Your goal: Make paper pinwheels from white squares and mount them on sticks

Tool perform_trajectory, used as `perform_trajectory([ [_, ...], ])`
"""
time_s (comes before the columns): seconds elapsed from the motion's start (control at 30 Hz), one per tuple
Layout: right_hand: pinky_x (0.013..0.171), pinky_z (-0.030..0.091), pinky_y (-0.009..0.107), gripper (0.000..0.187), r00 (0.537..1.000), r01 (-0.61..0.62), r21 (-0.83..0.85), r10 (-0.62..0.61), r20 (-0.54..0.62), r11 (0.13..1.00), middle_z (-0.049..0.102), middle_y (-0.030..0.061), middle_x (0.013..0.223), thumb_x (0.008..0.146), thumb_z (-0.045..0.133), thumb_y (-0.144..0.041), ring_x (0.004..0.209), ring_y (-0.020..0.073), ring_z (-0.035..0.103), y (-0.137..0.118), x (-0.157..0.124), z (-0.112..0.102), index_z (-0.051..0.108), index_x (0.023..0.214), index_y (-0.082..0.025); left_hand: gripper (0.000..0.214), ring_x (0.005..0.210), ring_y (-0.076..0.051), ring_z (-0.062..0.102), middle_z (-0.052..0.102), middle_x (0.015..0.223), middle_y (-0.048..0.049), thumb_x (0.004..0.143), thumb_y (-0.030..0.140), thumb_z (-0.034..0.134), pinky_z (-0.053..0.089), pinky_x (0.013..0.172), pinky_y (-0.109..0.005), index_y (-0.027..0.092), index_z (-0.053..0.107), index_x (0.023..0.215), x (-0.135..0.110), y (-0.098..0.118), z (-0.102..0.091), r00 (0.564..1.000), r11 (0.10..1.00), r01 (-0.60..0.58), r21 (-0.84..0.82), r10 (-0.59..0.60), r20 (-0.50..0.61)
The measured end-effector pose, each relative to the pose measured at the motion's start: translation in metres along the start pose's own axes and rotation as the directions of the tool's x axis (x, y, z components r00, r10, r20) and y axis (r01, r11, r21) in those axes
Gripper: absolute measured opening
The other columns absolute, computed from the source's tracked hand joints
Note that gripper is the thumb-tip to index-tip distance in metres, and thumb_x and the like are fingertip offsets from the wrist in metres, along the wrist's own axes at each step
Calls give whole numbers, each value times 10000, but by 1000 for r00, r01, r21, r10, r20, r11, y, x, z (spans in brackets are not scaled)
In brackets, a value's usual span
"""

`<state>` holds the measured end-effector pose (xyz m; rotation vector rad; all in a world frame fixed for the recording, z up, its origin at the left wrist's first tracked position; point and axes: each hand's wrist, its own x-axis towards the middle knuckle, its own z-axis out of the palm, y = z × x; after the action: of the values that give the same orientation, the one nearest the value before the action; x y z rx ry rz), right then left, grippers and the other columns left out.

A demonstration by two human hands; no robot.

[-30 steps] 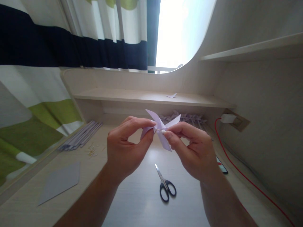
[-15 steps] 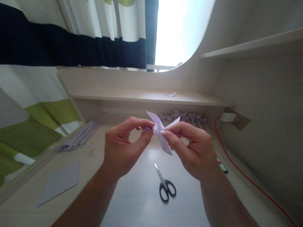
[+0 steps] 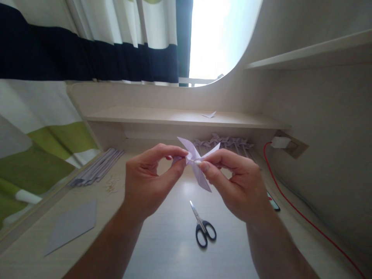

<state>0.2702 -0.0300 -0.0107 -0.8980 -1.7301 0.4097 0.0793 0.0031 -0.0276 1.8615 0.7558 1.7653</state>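
Note:
Between my two hands, above the desk, is a pale lilac paper pinwheel with pointed blades spread up and down. My left hand pinches its left side between thumb and forefinger. From the right, my right hand pinches close to its centre. A small pale piece shows at the middle by the right thumb; the fingertips partly hide it. Below the hands, black-handled scissors lie on the desk, blades pointing away from me.
At the back stand several finished-looking paper pinwheels. Rolled paper sticks, small pale bits and a stack of paper lie on the left. A folded paper scrap rests on the shelf. A red cable and phone are right.
Both hands keep their pinch on the pinwheel. My left hand has shifted very slightly left, along with a small shift of the whole view.

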Motion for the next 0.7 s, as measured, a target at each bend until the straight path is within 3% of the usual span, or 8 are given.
perform_trajectory([
  [0.7,592,441,257,146,998,-52,9,51,36,999,687,-6,712,962,681,-232,637,126,591,2,1,1,734,837,-178,267,855,-213,725,798,956,-44,843,69,772,558,784,-378,271,821,1011,1,4,0,995,996,-87,22,86,48],
])
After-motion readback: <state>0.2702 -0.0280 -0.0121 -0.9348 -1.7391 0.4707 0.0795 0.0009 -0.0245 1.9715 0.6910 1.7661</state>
